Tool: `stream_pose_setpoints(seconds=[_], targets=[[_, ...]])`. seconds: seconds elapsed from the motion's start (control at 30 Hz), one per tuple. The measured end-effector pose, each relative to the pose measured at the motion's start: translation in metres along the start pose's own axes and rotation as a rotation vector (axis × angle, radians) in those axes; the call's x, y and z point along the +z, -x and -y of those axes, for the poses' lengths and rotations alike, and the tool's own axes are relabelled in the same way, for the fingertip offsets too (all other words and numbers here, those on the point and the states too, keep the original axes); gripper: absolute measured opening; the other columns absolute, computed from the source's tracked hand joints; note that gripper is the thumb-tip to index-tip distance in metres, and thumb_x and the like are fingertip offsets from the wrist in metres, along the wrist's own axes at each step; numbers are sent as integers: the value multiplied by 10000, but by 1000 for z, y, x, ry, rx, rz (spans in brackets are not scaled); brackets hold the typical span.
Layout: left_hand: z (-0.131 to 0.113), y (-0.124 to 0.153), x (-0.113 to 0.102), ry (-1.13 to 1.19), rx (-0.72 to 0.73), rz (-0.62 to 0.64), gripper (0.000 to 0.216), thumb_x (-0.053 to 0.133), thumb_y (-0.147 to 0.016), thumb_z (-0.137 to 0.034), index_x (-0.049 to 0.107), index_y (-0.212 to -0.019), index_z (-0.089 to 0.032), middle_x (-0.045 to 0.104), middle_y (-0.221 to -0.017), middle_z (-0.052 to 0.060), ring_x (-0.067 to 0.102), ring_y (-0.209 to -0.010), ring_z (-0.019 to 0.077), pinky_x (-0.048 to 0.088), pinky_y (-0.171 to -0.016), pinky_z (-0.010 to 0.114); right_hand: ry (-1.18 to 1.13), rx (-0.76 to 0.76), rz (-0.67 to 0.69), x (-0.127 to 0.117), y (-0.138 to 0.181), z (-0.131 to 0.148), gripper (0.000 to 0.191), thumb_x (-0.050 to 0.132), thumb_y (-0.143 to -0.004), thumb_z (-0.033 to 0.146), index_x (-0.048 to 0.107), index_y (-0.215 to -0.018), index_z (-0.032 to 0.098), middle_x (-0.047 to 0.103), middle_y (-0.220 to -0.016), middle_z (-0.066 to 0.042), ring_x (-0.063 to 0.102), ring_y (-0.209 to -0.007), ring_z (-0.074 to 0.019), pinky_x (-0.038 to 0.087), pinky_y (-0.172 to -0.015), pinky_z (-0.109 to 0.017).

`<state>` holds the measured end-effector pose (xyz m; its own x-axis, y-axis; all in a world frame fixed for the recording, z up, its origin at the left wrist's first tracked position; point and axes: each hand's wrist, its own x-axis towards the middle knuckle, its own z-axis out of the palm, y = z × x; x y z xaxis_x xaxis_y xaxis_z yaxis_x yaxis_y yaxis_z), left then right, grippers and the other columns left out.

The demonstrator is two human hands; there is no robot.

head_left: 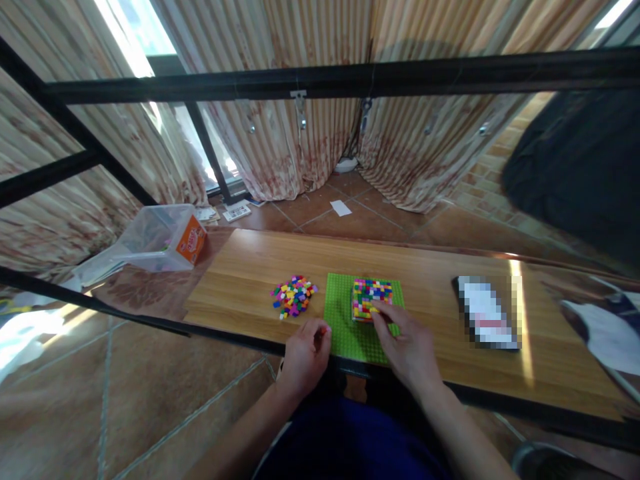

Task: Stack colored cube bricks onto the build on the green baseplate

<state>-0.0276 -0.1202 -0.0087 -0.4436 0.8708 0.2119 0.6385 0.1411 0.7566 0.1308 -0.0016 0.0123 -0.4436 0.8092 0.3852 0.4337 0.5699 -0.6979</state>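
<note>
A block built of small bricks [365,291] in many colours stands on a green studded baseplate [343,333]. My right hand [411,341] reaches over the plate from the right, thumb and forefinger pinched on a yellow building brick at the near edge of the block's top. Part of the block is hidden behind these fingers. By the plate's near left corner, my left hand [306,352] is closed with its fingers curled. A bit of reddish colour shows at its fingertips, too small to name. Just beyond it lies a loose pile of bricks [294,297].
The wooden table [240,280] has a dark front edge. A flat dark-edged object [485,313], blurred out, lies to the right. On the floor at left stands a clear plastic bin [160,233] with an orange label. A black metal bar [320,81] crosses before the curtains.
</note>
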Motion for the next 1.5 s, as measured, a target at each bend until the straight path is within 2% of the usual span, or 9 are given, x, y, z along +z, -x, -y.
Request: stream_pose_setpoints(seconds=[0.13,0.23,0.37,0.5,0.9,1.03,1.2,1.33,1.5], targets=[[22,-5,-3,-11,13,-48,139,491,-921,-248,591,-841,-195,662,-828,38,624,-778,165,490,-723,284,85,-110,-6,4,-22,-10,243,516,-916,340,719,-985,224,727,-982,-69,662,-900,-209,520,-850,-382],[33,-7,-4,-16,53,-45,144,500,-924,-266,599,-848,-196,664,-832,35,623,-774,161,496,-731,281,123,-149,-35,15,-32,-15,220,535,-910,335,737,-943,254,685,-1092,-71,599,-1014,-227,466,-918,-431],[38,-7,-5,-17,70,-26,151,502,-930,-289,607,-874,-197,663,-839,35,620,-757,158,492,-711,272,153,-97,-100,30,-36,-23,210,569,-885,370,757,-923,285,589,-1242,-79,518,-1128,-253,395,-975,-485],[40,-6,-4,-4,65,-17,150,497,-935,-283,610,-892,-194,654,-831,34,606,-732,151,478,-680,260,135,-20,-114,36,-36,-33,186,604,-850,363,766,-915,297,553,-1292,-71,487,-1172,-265,358,-1000,-503],[40,-6,-3,12,57,-12,134,510,-932,-273,607,-889,-191,638,-811,25,594,-721,144,466,-670,255,-34,131,-77,29,-41,-32,223,631,-802,380,754,-914,231,601,-1215,-111,528,-1134,-275,381,-987,-505],[40,-6,-3,10,52,-7,127,517,-929,-269,611,-894,-190,637,-816,26,591,-722,143,464,-673,255,16,128,-69,24,-50,-30,306,605,-829,435,735,-972,197,617,-1194,-136,534,-1138,-274,388,-991,-483],[41,-6,-3,9,50,2,119,521,-928,-261,611,-900,-189,637,-824,25,587,-724,140,462,-679,252,142,123,7,27,-62,-32,428,587,-839,509,694,-1065,163,648,-1148,-161,543,-1141,-295,386,-989,-507],[41,-5,-2,13,48,9,115,520,-928,-254,610,-908,-185,643,-841,27,593,-739,139,464,-688,251,125,138,69,32,-62,-35,394,555,-859,504,688,-1046,183,677,-1075,-139,595,-1049,-284,442,-925,-490],[40,-5,-2,18,25,12,119,533,-924,-265,616,-908,-182,648,-834,25,592,-731,137,465,-692,251,55,109,72,34,-59,-39,359,555,-858,516,696,-987,212,682,-1015,-112,615,-987,-267,473,-886,-472]])
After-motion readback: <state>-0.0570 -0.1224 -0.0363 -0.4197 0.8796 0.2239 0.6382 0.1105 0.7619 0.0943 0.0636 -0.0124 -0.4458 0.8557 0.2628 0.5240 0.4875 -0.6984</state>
